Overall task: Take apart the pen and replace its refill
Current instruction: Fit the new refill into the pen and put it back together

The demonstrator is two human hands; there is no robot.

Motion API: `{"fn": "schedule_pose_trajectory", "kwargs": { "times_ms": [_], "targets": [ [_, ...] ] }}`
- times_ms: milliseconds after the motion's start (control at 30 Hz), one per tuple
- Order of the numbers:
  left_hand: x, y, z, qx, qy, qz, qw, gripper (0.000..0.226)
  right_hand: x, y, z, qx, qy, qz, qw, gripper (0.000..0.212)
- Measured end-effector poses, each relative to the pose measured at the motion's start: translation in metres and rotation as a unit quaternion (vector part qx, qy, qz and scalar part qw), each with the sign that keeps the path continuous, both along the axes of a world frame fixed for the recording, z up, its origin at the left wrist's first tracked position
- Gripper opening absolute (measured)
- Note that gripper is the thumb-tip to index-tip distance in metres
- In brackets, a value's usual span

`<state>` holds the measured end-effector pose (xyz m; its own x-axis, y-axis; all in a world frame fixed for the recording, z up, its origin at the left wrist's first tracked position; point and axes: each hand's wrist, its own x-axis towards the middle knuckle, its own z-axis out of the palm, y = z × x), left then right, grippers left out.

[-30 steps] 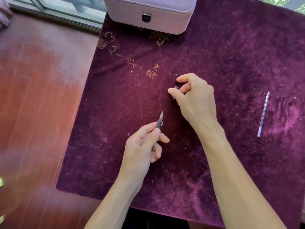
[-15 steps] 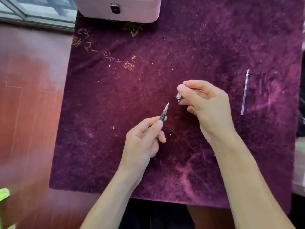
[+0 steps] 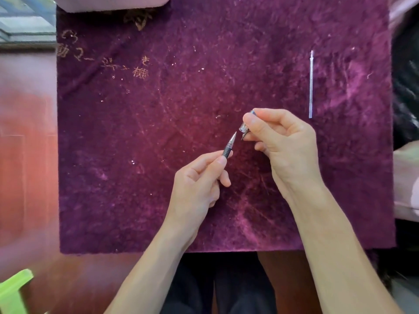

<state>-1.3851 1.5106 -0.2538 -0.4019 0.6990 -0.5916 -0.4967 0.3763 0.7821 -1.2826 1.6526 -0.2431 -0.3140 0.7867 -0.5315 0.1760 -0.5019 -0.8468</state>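
My left hand [image 3: 199,182] grips a dark pen [image 3: 229,146] by its ribbed grip, the metal tip pointing up and right, most of the barrel hidden in the fist. My right hand [image 3: 278,141] pinches a clear pen cap [image 3: 244,126] between thumb and fingers, its open end a short gap from the pen tip. A thin clear refill [image 3: 311,85] lies lengthwise on the purple velvet mat [image 3: 158,109], above and to the right of my right hand, untouched.
A pale pink case [image 3: 113,3] stands at the mat's far edge. The mat has gold characters [image 3: 102,62] at its upper left. Reddish wooden floor lies to the left, with a green object [image 3: 13,291] at the lower left corner.
My right hand has brought the cap from farther up the mat down toward the pen tip. The left hand kept its hold on the pen. The view has shifted.
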Motion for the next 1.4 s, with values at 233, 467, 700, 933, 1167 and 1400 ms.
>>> {"fn": "schedule_pose_trajectory", "kwargs": {
  "times_ms": [233, 467, 700, 933, 1167, 1400],
  "targets": [
    [0.003, 0.003, -0.001, 0.004, 0.003, -0.002, 1.0, 0.023, 0.004, -0.003, 0.002, 0.01, 0.009, 0.001, 1.0, 0.014],
    [0.0, 0.003, -0.002, 0.009, 0.006, -0.004, 1.0, 0.023, 0.001, -0.002, 0.003, 0.022, 0.016, 0.012, 1.0, 0.012],
    [-0.005, 0.003, -0.004, 0.012, 0.006, -0.005, 1.0, 0.023, -0.002, -0.004, 0.001, 0.043, 0.01, 0.046, 0.998, 0.01],
    [-0.008, 0.004, -0.004, 0.015, 0.004, 0.0, 1.0, 0.023, -0.005, -0.005, 0.001, 0.049, 0.008, 0.058, 0.997, 0.009],
    [-0.01, 0.004, -0.003, 0.023, -0.013, 0.015, 1.0, 0.021, -0.006, -0.009, 0.001, 0.048, 0.014, 0.065, 0.997, 0.005],
    [-0.008, 0.003, -0.004, 0.022, -0.008, 0.023, 0.999, 0.018, -0.009, -0.015, -0.005, 0.076, -0.002, 0.071, 0.995, 0.002]
  ]
}}
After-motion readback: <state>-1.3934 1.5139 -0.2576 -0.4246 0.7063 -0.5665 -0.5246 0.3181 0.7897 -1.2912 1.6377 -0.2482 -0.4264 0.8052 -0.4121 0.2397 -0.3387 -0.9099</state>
